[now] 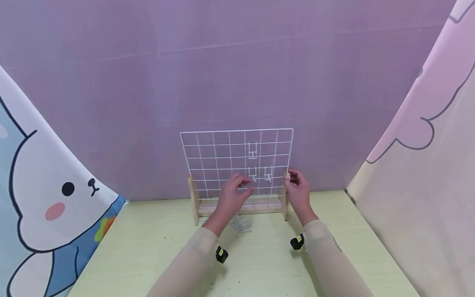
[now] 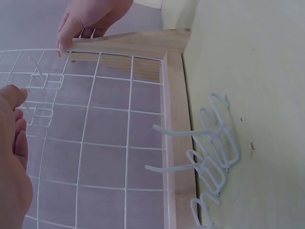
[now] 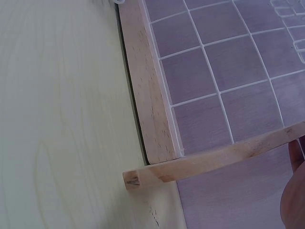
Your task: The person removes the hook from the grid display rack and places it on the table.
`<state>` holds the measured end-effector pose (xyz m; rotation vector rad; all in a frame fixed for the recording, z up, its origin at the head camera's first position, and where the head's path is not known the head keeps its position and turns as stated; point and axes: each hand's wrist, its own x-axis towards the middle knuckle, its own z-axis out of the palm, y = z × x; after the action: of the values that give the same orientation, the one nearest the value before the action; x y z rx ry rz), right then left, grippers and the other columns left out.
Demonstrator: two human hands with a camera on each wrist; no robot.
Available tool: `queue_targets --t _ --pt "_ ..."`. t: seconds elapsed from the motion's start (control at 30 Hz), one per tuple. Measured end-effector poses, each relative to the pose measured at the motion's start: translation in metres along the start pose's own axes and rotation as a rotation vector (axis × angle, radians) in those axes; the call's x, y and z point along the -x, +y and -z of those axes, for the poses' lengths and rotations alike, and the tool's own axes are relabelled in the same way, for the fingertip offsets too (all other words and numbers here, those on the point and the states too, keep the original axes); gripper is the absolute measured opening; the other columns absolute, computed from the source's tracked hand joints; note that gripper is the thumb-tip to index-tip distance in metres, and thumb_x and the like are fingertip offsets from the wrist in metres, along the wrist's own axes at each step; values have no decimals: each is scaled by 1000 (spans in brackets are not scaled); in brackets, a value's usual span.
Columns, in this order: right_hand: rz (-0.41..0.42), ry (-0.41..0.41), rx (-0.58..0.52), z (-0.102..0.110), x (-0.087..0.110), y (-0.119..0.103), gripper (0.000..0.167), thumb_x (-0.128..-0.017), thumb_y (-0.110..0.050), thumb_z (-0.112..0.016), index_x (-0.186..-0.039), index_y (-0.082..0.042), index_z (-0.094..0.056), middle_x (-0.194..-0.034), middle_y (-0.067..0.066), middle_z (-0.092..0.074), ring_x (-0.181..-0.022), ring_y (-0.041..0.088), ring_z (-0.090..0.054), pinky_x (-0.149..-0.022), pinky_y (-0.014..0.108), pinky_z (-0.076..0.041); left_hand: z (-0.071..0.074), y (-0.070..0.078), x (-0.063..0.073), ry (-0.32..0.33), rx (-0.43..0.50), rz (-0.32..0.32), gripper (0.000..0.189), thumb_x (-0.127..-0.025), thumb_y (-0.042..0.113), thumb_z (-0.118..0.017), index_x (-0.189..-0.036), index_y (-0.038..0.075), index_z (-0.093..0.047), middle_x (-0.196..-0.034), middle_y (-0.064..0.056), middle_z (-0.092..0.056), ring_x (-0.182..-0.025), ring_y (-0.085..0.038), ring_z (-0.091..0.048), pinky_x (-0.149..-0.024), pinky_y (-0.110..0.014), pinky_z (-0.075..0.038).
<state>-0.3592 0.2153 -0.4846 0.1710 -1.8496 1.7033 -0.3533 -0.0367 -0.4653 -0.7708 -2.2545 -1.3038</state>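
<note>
A white wire grid panel (image 1: 222,163) stands upright in a wooden base (image 1: 241,209). Three white wire hooks hang on it toward the right: an upper hook (image 1: 252,151), a lower hook (image 1: 252,174) and one beside that (image 1: 268,174). My left hand (image 1: 233,194) is just in front of the lower hooks, thumb and fingertips apart with nothing seen between them. With thumb and fingers, my right hand (image 1: 299,192) grips the top of the right wooden post (image 3: 228,158); in the right wrist view only part of this hand shows, at the right edge.
Several loose white wire hooks (image 2: 214,148) lie on the pale wooden table (image 1: 148,247) in front of the base. Behind the rack hangs a purple cloth backdrop (image 1: 237,82). Printed cloths flank the table, a cartoon rabbit cloth (image 1: 37,198) on the left.
</note>
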Motion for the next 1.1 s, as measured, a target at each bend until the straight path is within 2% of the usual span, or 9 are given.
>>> queue_targets --t 0.13,0.23,0.47,0.63,0.73,0.9,1.1 --pt "-11 -7 3 0 0 -1 23 -102 9 -67 -125 12 -66 -112 28 -65 -99 28 -59 -76 12 -54 0 -1 -6 -21 -25 -6 21 -98 12 -87 -118 10 -79 -115 -2 -71 -109 -22 -70 -98 -40 -62" --pt "-22 -17 -1 1 0 -1 23 -103 7 -67 -125 11 -66 -113 28 -65 -101 30 -59 -76 13 -55 -1 -2 -10 -27 -20 -20 21 -98 11 -86 -117 10 -78 -115 -1 -71 -109 -20 -69 -98 -45 -62" --pt "-5 -25 -3 2 0 0 24 -103 8 -67 -126 11 -66 -115 30 -65 -102 30 -58 -78 13 -55 0 -3 -18 -50 -18 -80 25 -98 10 -86 -122 4 -79 -117 -4 -72 -110 -24 -69 -98 -47 -62" --pt "7 -26 -13 2 0 1 24 -102 9 -67 -126 12 -65 -114 30 -64 -101 29 -58 -77 13 -55 -2 -4 -21 -69 -28 -108 24 -97 8 -87 -120 9 -82 -116 -1 -68 -109 -23 -66 -96 -52 -62" --pt "8 -21 -14 2 0 0 24 -102 10 -67 -126 13 -65 -113 31 -64 -100 29 -58 -76 13 -55 -2 -4 -22 -68 -52 -120 22 -96 8 -87 -117 13 -83 -115 2 -68 -110 -20 -66 -97 -46 -62" --pt "1 -9 -6 1 0 -1 24 -101 11 -67 -125 14 -66 -113 32 -65 -100 30 -59 -76 12 -55 -2 -4 -25 -69 -70 -137 17 -97 9 -87 -114 13 -84 -113 5 -69 -112 -18 -67 -97 -38 -60" --pt "-10 -14 -4 1 0 -1 23 -101 10 -68 -125 12 -66 -114 31 -65 -100 28 -60 -76 13 -55 0 -2 -26 -84 -66 -146 15 -98 6 -86 -112 9 -84 -113 2 -70 -113 -21 -69 -101 -38 -59"
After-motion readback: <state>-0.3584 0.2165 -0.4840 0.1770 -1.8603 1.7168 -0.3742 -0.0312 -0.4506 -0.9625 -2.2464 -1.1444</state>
